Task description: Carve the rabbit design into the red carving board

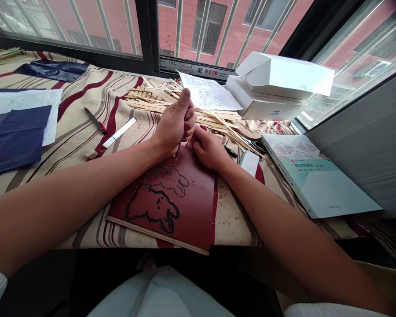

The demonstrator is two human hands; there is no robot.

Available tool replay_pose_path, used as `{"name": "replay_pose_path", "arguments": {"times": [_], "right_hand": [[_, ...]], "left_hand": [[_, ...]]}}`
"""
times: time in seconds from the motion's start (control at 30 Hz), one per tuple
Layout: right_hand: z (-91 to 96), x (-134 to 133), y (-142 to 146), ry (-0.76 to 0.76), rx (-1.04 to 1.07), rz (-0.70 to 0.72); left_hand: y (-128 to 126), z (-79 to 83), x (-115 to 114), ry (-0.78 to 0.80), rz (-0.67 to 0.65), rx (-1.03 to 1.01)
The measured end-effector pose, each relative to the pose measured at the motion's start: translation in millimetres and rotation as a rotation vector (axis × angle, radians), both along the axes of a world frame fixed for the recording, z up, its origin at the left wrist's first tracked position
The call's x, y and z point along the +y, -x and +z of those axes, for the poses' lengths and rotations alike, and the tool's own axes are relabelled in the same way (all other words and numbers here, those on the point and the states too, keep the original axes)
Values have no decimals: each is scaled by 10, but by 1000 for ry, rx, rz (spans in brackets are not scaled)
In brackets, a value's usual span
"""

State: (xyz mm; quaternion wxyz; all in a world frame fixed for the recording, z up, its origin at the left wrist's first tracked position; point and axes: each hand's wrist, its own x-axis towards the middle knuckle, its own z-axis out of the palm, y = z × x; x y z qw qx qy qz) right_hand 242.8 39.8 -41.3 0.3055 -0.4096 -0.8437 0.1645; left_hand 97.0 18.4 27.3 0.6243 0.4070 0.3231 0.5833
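My left hand is closed in a fist around a thin carving tool, whose tip reaches the top of a dark red board. The board has black animal outlines and lies on a pale wooden backing strip. My right hand rests on the board's upper edge beside the tool, its fingers curled and nothing visible in them. Behind both hands lie a bundle of thin wooden sticks and a paper sheet with line drawings.
A striped cloth covers the table, with pale shavings near the board. A red-capped marker, white marker, dark blue sheets, scissors, white ZTE boxes and a textbook lie around. A barred window runs behind.
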Motion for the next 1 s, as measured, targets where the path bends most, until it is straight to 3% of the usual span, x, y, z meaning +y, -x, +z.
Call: {"name": "replay_pose_path", "arguments": {"times": [0.07,0.17,0.27,0.4,0.53,0.67,0.73,0.83,0.9,1.0], "right_hand": [[-17,10,-4,-15,-7,-14],[-36,23,-10,-21,-10,-12],[-41,30,-5,-17,-10,-2],[-17,21,11,-10,-27,-9],[26,-12,16,10,-41,3],[47,-32,13,41,-23,12],[36,-24,13,30,-35,3],[12,-3,13,7,-51,-15],[6,3,12,3,-58,-22],[21,-6,10,6,-66,-21]], "left_hand": [[50,0,37,12,-196,14],[82,-6,75,70,-236,-6],[27,-27,36,34,-150,16],[-91,-69,-59,-174,-1,119],[-107,-65,-60,-94,245,18],[-79,-45,-44,-47,338,-31],[-63,-32,-46,-47,249,-31],[-11,0,-24,-5,-119,29],[39,18,21,51,-292,39],[88,9,95,111,-239,-23]]}}
